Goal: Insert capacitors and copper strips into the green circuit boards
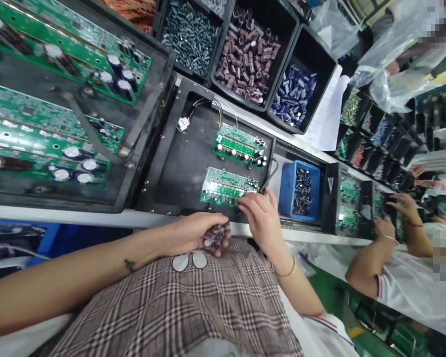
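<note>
In my left hand (204, 229), cupped in front of the apron, lies a small bunch of brownish capacitors (216, 235), partly covered by the fingers. My right hand (262, 215) reaches over the near right edge of a green circuit board (223, 186), its fingers drawn together at the board. Whatever sits between those fingertips is hidden. Behind that board lies a second circuit board (240, 145) with capacitors standing on it and coloured wires running to a white connector (183, 124). Both boards rest in a black tray (178, 171).
Black bins of brown capacitors (247, 59), blue capacitors (294, 94) and dark green parts (189, 39) stand behind. A blue box (288, 191) of black parts is at right. Larger circuit boards (40, 134) lie left. A co-worker's arm (371, 258) shows at far right.
</note>
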### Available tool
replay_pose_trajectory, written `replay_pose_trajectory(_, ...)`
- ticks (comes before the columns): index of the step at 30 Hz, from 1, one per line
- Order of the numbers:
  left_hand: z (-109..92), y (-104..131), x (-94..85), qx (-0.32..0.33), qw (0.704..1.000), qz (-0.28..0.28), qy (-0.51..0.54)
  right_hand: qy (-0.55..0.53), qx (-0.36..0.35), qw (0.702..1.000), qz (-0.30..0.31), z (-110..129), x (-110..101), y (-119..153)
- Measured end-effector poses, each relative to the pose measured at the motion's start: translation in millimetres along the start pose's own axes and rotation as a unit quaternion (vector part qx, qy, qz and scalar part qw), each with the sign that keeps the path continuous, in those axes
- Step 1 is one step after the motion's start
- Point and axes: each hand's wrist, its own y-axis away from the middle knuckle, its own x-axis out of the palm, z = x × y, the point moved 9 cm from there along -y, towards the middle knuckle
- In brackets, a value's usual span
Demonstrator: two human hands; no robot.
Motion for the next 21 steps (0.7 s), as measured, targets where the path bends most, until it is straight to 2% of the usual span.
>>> replay_pose_trajectory(4,10.0,-4.8,-3.8,0.013,0.999,0.024,-0.015,0.018,0.009,1.0,0.006,-0.1,18.2,10.5)
replay_pose_trajectory(9,14.5,-6.3,-4.3,-0.006,1.0,0.029,-0.005,0.035,0.007,0.999,-0.004,0.5,19.1,5.2)
replay_pose_trajectory(15,4.9,-1.9,0.3,0.03,0.999,0.036,-0.008,0.056,-0.011,0.998,-0.003,7.8,19.9,6.0)
replay_pose_trajectory(21,-2.0,1.3,-6.0,0.07,0.998,0.001,-0.006,0.072,-0.047,0.996,-0.037,13.8,19.3,10.6)
